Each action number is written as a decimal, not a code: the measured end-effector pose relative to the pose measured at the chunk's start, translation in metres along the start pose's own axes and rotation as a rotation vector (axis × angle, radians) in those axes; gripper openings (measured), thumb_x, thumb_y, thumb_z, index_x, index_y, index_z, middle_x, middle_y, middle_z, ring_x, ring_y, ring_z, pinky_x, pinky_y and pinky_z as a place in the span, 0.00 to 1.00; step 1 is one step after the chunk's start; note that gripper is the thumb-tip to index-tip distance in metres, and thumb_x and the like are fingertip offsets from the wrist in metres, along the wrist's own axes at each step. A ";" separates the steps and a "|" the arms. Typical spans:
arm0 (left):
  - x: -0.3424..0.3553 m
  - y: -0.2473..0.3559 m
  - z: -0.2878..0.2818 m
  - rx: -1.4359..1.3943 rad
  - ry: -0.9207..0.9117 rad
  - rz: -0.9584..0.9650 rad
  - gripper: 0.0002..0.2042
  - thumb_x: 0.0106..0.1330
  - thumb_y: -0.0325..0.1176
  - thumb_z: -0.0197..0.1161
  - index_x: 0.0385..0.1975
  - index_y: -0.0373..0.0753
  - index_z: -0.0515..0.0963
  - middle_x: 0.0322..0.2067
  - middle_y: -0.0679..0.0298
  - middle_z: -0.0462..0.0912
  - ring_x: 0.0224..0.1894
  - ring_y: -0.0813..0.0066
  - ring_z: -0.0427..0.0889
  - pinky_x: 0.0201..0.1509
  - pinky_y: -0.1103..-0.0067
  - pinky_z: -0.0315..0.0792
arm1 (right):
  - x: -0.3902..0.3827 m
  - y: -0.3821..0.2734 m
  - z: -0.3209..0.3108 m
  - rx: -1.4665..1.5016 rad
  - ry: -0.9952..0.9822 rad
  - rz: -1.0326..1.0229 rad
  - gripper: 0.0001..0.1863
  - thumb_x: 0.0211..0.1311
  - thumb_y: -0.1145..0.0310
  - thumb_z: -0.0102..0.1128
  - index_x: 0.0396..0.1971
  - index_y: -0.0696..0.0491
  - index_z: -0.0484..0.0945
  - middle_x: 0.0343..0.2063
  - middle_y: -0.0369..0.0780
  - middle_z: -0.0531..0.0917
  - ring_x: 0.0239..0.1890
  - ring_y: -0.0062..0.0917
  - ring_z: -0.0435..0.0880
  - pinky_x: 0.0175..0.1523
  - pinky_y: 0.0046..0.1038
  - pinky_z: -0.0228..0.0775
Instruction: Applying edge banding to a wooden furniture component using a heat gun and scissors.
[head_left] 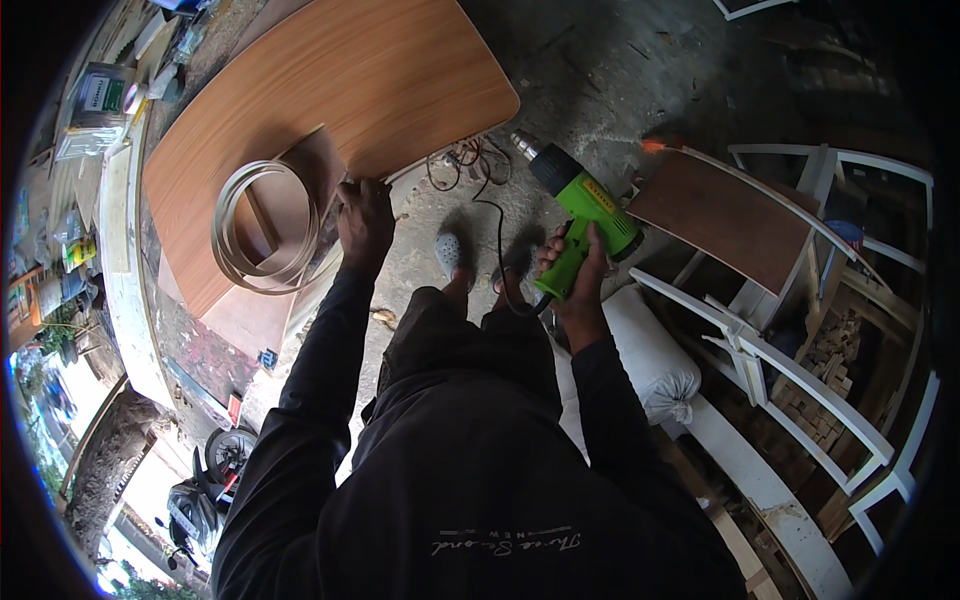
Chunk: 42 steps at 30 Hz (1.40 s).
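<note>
My right hand point(578, 262) is wrapped round the handle of a green and black heat gun point(592, 205), whose metal nozzle points up and to the left. A dark cord runs from the grip toward a tangle on the floor. My left hand point(366, 225) is closed at the near edge of a wood-grain board point(370, 75), fingers pinched together; what they hold is too small to make out. Just left of that hand, a coil of pale edge-banding strip point(225, 235) rests on the board and on thin brown offcut pieces point(250, 320).
White-painted frames point(800, 415) and a brown panel point(725, 215) stand at the right, with scrap wood blocks point(830, 370) among them. A stuffed white sack point(650, 360) lies by my right arm. Tins point(103, 95) crowd the far left; a motorbike point(200, 505) is at lower left.
</note>
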<state>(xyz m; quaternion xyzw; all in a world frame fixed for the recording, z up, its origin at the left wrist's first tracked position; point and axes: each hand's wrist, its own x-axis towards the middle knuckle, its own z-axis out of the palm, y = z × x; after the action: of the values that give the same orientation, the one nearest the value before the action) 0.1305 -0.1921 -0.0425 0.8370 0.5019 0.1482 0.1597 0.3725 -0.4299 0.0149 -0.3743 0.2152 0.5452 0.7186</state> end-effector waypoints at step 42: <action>0.018 -0.040 -0.024 -0.383 0.012 0.051 0.08 0.61 0.31 0.75 0.34 0.36 0.84 0.32 0.52 0.88 0.35 0.56 0.89 0.38 0.68 0.81 | -0.002 0.003 -0.010 -0.044 0.044 -0.082 0.28 0.72 0.37 0.52 0.38 0.52 0.75 0.26 0.34 0.78 0.28 0.23 0.76 0.34 0.26 0.72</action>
<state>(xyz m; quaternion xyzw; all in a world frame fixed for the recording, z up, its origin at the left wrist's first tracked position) 0.0973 -0.1557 -0.0355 0.8030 0.4441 0.2499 0.3091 0.3695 -0.4391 0.0090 -0.4103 0.2035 0.5114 0.7271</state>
